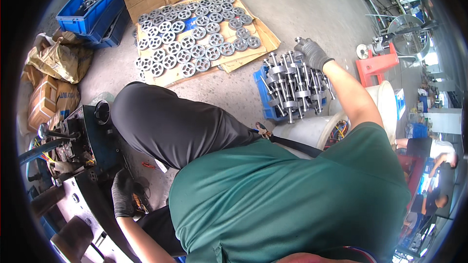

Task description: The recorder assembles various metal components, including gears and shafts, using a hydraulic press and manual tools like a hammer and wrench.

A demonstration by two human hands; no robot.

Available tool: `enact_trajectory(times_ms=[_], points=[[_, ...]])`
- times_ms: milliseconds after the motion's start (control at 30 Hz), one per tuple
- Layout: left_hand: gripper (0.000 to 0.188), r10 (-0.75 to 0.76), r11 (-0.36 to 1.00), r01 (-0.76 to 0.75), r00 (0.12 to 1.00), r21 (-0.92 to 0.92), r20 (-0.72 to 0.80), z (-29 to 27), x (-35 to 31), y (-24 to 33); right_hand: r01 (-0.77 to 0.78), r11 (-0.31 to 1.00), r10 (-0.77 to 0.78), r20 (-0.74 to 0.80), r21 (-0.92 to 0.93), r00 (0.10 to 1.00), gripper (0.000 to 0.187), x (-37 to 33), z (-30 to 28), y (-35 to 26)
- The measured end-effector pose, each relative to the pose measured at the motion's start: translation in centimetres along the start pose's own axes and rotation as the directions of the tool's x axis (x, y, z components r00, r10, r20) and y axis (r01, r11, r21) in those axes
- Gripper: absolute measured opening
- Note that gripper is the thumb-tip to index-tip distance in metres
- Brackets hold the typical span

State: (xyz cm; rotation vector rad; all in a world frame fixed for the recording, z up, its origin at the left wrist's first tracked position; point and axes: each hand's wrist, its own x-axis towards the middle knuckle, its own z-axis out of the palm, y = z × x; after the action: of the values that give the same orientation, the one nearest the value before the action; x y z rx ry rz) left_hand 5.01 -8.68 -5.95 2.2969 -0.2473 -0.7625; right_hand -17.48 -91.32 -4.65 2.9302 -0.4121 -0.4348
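My right hand (313, 53), in a dark grey glove, reaches out to the far right. Its fingers are closed on the end of a metal shaft (298, 40), at the top of a heap. That heap of steel shafts (291, 85), each with a thick round collar, fills a blue crate (265, 98). My left hand (123, 192), gloved too, is low on the left beside a dark machine (105, 141). Its fingers merge with the dark background, so their grip is unclear and nothing shows in them.
Several spoked metal wheels (187, 69) lie in rows on flattened cardboard (234, 61). Blue bins (80, 22) of metal parts stand far left, above boxes (44, 100). White drums (307, 134) and a red stand (375, 65) are on the right. Other people (441, 151) are farther off.
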Motion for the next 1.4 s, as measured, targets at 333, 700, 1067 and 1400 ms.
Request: enact_trajectory(times_ms=[333,700,1067,1400], points=[[0.039,-0.008,0.999,0.007,1.0,-0.046,-0.028,0.0,-0.8,-1.2,-0.247,0.816,0.141,0.235,0.523,0.962,0.045,1.3,3.1,0.2],[0.037,0.031,0.998,-0.037,0.992,-0.051,-0.12,0.3,-1.5,-2.6,-0.266,0.866,0.354,-0.142,0.424,0.924,0.079,-0.5,7.4,-4.5],[0.036,0.013,0.993,-0.025,0.994,-0.111,-0.108,-0.7,-3.4,1.9,-0.025,1.0,0.02,0.309,0.011,0.951,0.096,-0.3,-0.1,-5.8],[0.034,0.175,0.983,-0.181,0.965,-0.012,-0.198,-0.3,-3.1,-1.8,-0.065,0.982,0.124,0.346,-0.177,0.93,0.077,0.5,0.7,-6.2]])
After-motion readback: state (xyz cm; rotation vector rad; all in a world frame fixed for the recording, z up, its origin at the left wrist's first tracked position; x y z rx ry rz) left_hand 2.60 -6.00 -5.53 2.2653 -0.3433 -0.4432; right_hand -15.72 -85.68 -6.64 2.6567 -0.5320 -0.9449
